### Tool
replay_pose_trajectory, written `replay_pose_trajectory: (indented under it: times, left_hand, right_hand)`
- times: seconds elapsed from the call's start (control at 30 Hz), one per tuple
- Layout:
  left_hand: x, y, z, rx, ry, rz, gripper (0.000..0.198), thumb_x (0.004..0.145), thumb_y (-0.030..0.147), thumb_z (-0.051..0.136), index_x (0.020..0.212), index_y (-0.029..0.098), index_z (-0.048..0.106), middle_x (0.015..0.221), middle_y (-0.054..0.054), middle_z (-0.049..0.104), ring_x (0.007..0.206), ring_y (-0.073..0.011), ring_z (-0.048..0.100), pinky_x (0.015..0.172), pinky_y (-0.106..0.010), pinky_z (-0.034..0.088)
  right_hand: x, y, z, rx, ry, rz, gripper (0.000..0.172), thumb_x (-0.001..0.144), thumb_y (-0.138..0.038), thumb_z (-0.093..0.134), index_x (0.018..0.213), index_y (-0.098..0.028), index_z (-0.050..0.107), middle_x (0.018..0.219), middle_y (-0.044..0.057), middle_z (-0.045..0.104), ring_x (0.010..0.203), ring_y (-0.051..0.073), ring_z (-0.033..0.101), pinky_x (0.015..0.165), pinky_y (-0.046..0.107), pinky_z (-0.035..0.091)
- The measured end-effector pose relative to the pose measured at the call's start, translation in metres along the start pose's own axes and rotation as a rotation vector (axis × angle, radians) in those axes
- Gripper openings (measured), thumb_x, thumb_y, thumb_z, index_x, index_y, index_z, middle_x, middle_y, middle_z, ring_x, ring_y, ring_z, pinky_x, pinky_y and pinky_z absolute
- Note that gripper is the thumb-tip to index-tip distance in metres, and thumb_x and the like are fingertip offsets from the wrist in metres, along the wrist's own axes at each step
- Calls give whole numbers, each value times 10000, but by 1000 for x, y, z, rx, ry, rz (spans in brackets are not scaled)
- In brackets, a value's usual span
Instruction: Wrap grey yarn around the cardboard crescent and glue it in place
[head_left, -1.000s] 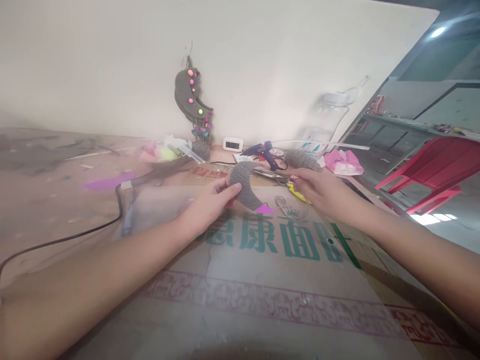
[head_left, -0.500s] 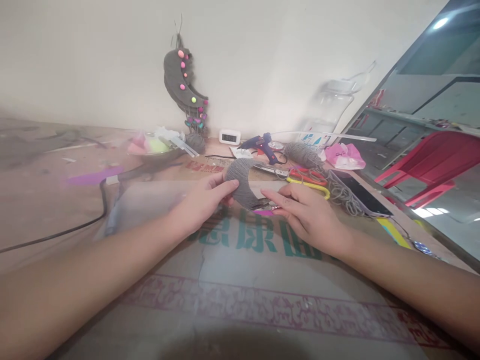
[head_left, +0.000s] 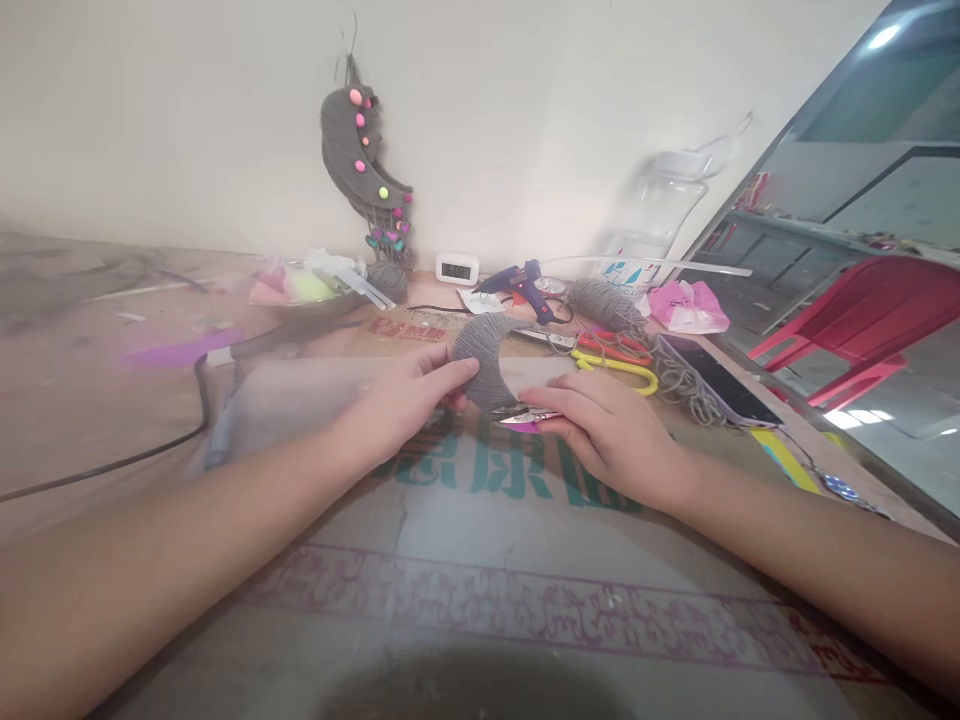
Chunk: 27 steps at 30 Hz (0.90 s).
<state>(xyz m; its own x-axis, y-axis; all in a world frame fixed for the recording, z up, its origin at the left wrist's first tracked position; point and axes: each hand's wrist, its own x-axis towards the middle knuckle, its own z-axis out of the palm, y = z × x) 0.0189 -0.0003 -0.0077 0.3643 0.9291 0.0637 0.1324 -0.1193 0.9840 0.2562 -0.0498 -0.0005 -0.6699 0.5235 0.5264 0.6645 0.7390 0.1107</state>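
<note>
A crescent closely wound in grey yarn, purple at its lower tip, is pinched by the left hand above a printed sheet. Near that tip, a pointed metal tool is gripped by the right hand.

My left hand grips the held crescent at its left edge, thumb laid across the front and fingers curled behind. My right hand is at the crescent's lower right, back turned up, fingers closed in a pinch. I see both bare forearms slanting toward the crescent from its near side.
</note>
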Motion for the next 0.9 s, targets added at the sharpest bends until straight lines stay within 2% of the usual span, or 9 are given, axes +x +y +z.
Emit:
replay_pose_trajectory:
  times: [0.23,0.37,0.57,0.9]
  left_hand:
    - [-1,1,0,-15,-17,-41,304,821,506,581,766,207,578,653,31,548,501,-99,447,493,-244,308]
    - [-1,3,1,-32,-49,-41,296,829,502,572,800,208,573,639,39,530,538,-108,467,501,-229,313]
    - [1,1,0,38,-41,3,299,852,484,543,862,191,604,688,22,575,593,-120,482,555,-236,348]
    - [-1,3,1,2,-56,-9,294,853,483,553,886,193,586,662,34,563,651,-124,510,613,-235,367]
  right_hand:
    - [0,1,-1,-27,17,-32,212,957,-196,475,1138,-180,582,841,51,608,795,180,549,689,291,424]
    - [-2,1,-1,-27,25,-49,235,942,-136,471,1147,-189,573,848,45,601,765,170,527,678,287,413]
    - [-3,0,-1,11,111,-23,262,940,-195,517,1201,-182,536,913,61,606,817,177,539,718,293,448]
    - [-3,3,0,23,101,-30,222,938,-179,517,1153,-169,574,880,52,610,771,169,532,674,289,442]
